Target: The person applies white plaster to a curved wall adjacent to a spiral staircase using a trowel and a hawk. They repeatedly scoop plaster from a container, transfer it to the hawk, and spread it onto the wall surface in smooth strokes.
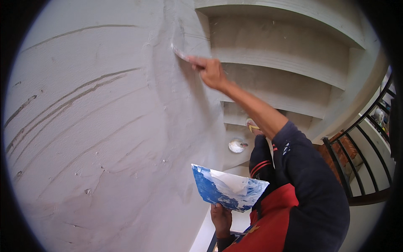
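Red and navy cloth of the wearer's shirt (294, 214) fills the nearest part of the view, toward 5 o'clock. Close to 6 o'clock, the left hand (221, 218) grips the lower edge of a blue board (205, 185); its fingers under the board are hidden. White putty (231, 179) lies thick along the board's far side and thinly smeared elsewhere, so a good supply seems to remain.

Just past 12 o'clock, the right hand (213, 74) is closed around a putty knife (180, 53), its blade angled toward 11 and apparently on the plastered wall (126, 168). Motion blur hides whether the edge truly touches.

Beside the stairs, a vertical strip of wall looks coated, though ridged and patchy. Toward 9 and 10 o'clock, long dark streaks (67, 101) and small pits look unfilled; I judge the larger share not yet done.

Farther off, a bowl of white paste (236, 151) sits at 4 o'clock, near a sandalled foot (252, 127) at 3. Concrete stairs (277, 44) climb toward 1, and a black metal railing (369, 198) curves beyond, between 3 and 4.
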`<state>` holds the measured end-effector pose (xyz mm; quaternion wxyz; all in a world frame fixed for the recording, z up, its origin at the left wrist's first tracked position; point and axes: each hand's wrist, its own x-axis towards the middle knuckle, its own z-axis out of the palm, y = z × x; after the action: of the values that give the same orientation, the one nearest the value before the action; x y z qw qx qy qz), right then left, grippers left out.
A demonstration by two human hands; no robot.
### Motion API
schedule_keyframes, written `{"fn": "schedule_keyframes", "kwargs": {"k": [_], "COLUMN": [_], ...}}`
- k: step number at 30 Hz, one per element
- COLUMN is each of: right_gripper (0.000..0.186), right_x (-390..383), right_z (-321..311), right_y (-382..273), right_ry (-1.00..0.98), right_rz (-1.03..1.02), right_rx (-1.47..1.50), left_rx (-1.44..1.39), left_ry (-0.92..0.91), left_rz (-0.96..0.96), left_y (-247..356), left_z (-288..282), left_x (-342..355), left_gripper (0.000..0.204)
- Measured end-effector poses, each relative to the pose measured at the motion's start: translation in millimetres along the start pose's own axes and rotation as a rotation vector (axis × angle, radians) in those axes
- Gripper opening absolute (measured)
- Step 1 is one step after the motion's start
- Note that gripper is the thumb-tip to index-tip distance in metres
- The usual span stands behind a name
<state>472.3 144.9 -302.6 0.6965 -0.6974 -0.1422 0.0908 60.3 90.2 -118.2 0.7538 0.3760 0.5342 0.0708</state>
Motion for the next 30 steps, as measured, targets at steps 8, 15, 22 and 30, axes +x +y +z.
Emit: {"fn": "schedule_keyframes", "kwargs": {"k": [8,15,22,30], "right_gripper": [0.027,0.027,0.027,0.028], "right_x": [-11.8,105.4,22.7,87.2], "right_z": [5.1,-10.1,12.5,-14.6], "right_y": [23.6,24.5,0.2,29.7], "right_ry": [0.158,0.419,0.179,0.417], "right_rz": [0.215,0.098,0.061,0.091], "right_rx": [0.211,-0.037,-0.009,0.001], "left_rx": [0.003,0.030,0.017,0.043], "left_ry": [-0.013,0.066,0.034,0.002], "left_rz": [0.015,0.014,0.018,0.038], "left_y": [4.1,-0.3,0.7,3.3], "left_z": [0.4,4.4,1.5,2.8], "left_x": [2.4,-7.2,-3.0,-0.1], "left_gripper": [0.053,0.054,0.052,0.053]}}
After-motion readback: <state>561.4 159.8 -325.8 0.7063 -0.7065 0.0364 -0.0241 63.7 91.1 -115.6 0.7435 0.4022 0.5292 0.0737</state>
